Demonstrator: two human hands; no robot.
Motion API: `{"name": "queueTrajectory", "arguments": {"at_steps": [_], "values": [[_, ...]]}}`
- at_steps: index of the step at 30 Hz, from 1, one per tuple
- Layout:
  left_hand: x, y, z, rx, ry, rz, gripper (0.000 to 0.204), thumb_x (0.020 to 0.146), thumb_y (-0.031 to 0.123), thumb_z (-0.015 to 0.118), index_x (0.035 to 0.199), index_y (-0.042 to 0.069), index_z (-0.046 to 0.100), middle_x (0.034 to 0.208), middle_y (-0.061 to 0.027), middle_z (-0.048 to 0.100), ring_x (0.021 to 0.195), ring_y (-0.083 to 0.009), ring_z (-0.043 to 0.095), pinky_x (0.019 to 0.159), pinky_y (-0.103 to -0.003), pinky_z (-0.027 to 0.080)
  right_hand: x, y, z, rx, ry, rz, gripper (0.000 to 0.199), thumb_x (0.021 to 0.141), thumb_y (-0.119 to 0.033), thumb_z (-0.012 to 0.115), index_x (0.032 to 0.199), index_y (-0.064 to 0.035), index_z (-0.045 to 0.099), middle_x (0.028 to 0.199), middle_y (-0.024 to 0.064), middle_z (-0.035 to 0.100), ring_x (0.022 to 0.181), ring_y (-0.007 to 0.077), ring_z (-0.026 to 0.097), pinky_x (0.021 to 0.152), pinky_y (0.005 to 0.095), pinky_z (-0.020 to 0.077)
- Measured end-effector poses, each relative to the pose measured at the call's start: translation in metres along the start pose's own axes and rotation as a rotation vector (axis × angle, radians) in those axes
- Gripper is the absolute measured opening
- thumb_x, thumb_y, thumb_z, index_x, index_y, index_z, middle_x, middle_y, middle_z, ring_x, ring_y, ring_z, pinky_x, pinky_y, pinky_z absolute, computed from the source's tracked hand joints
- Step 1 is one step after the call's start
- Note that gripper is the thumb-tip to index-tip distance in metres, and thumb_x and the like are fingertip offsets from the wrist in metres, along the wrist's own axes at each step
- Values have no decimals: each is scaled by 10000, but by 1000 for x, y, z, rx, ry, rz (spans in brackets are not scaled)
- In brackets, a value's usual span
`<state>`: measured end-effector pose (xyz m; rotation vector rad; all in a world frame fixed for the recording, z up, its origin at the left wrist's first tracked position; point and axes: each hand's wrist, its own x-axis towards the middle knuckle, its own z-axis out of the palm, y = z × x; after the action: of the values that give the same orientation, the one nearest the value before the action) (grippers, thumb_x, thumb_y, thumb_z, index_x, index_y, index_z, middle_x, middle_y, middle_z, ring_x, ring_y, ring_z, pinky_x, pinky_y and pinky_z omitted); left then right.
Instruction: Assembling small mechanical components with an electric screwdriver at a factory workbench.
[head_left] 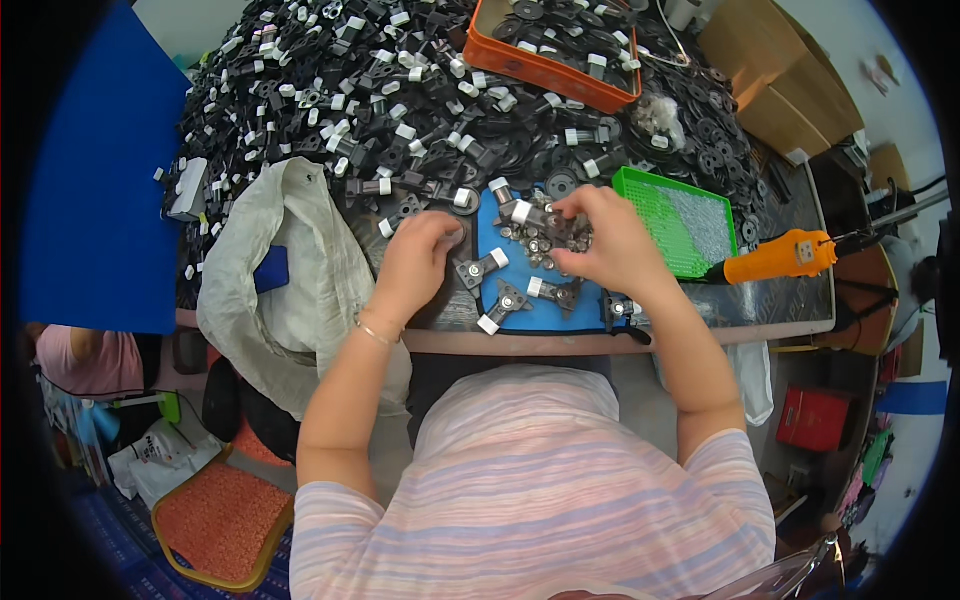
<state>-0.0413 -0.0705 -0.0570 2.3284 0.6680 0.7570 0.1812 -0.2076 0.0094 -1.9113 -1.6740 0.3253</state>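
My left hand (415,260) is at the table's front, left of a blue mat (520,316). Its fingers are curled together on something small that they mostly hide. Over the mat, my right hand (615,245) has thumb and fingers around the dark end of a black plastic bracket with a white tip (526,213). Small silvery metal pieces (538,245) lie in a heap just beneath it. Similar white-tipped brackets rest nearer me, one (507,300) on the mat's front left, another (556,293) in its middle, and one (480,269) across its left edge.
A great heap of black white-tipped parts (330,95) covers the table's back. An orange bin (550,80) sits in it. Right of the mat are a green tray of small screws (690,220) and an orange electric screwdriver (780,257). A whitish sack (290,230) hangs at the left.
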Motion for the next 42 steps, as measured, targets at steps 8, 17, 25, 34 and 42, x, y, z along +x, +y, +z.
{"name": "queueTrajectory", "arguments": {"at_steps": [8,17,25,34,42], "values": [[-3,-17,-9,552,-218,223,125,716,75,622,838,78,651,969,-36,637,998,-232,548,910,-376,389,50,-10,32,-81,-312,-168,397,628,-126,724,996,-88,580,948,69,607,975,269,559,907,387,399],[-37,-13,-43,432,-108,92,180,696,78,701,865,60,643,969,-68,621,1014,-266,543,932,-410,389,83,-25,67,-130,-562,-237,394,613,-76,726,973,-103,567,984,91,602,1018,277,546,936,385,375],[-8,-45,-51,520,31,-11,263,697,56,678,953,51,618,977,-90,621,986,-287,548,861,-394,419,81,-34,68,-51,-441,-328,309,627,-84,743,882,-108,569,879,41,613,952,252,577,886,384,399],[-11,-48,-51,560,15,-51,249,688,76,670,929,63,611,883,-79,591,916,-283,544,809,-403,417,59,-59,117,-13,-277,-500,187,649,-98,706,810,-100,612,804,61,630,968,255,571,917,442,365],[-35,-23,-63,133,155,-269,311,651,47,677,957,10,632,914,-125,594,876,-300,576,779,-371,466,37,-22,42,-131,-224,-277,155,670,-98,708,769,-96,589,780,87,612,842,292,596,767,398,460]]}}
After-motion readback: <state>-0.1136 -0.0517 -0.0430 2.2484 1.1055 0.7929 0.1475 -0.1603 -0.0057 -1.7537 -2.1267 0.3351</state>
